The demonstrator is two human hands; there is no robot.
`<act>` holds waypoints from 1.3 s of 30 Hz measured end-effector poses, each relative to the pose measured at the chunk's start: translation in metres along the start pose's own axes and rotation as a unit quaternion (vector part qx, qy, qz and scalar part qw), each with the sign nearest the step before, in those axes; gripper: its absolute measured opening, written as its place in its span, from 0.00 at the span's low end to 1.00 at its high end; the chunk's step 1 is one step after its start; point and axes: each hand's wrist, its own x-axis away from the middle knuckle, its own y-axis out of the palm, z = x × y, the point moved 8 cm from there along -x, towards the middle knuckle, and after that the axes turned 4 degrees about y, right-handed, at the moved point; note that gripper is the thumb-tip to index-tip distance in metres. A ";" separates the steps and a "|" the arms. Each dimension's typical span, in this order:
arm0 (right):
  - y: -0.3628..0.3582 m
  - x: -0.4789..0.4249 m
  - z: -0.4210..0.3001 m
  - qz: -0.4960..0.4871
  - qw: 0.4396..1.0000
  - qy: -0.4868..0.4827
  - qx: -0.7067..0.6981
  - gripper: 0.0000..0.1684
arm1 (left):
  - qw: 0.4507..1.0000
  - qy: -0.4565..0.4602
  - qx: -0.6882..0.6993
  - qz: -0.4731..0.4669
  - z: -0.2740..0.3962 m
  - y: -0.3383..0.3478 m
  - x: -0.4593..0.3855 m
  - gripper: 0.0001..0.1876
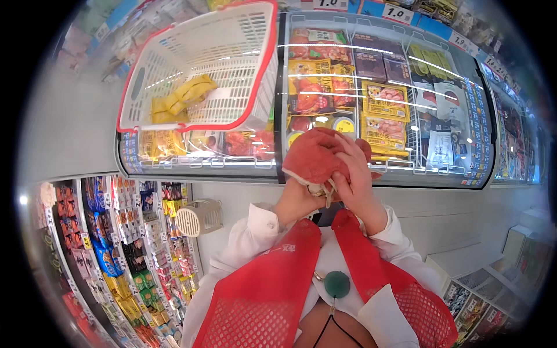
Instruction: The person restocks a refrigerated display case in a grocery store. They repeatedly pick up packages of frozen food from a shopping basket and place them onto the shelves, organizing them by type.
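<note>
Both my hands are together in front of my chest, above the near edge of a glass-topped display freezer (383,174). A bunched red cloth item (311,156) with a pale edge and cords is between them. My left hand (298,202) is under it, its fingers mostly hidden by the cloth. My right hand (354,174) grips its right side, fingers spread over the top. Up and to the left, a white plastic shopping basket (213,39) with a red rim rests tilted on the freezer, holding yellow packets (185,95).
Packaged foods (385,130) lie under the freezer's glass. Snack shelves (104,252) stand at lower left, beside a beige slatted plastic container (200,217). Price tags (398,14) line the shelf beyond the freezer. More racks (474,304) stand at lower right.
</note>
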 end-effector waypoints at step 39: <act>0.626 -0.206 -0.179 -0.188 0.934 0.073 -0.296 0.36 | 0.835 -0.023 0.398 0.378 -0.160 -0.603 0.305 0.33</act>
